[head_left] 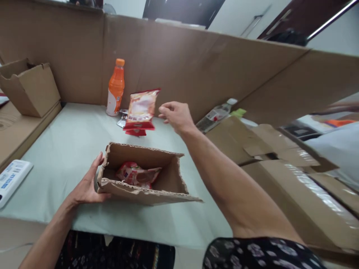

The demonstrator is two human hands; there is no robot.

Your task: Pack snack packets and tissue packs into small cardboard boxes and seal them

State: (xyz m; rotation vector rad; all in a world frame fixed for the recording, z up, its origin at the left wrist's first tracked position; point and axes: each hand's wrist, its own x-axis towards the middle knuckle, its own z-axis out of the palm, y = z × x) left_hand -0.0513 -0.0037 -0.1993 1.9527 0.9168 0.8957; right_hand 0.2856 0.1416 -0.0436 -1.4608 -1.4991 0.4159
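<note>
My left hand (88, 186) grips the left end of a small open cardboard box (151, 196), its thumb along the front and its fingers up the side. Inside the box lies a red and pink snack packet (138, 175). My right hand (178, 116) is raised beyond the box with its fingers half curled. Just left of its fingertips is a red and cream snack packet (141, 108), with a narrow gap between them. Under that packet the edge of another red packet (136, 132) shows. No object is visible in my right hand.
An orange drink bottle (115, 87) stands at the back by the cardboard wall (179, 56). A clear bottle (217, 115) leans at the right, near large cardboard boxes (291, 194). At the left are another open box (33, 89) and a white device (14, 181).
</note>
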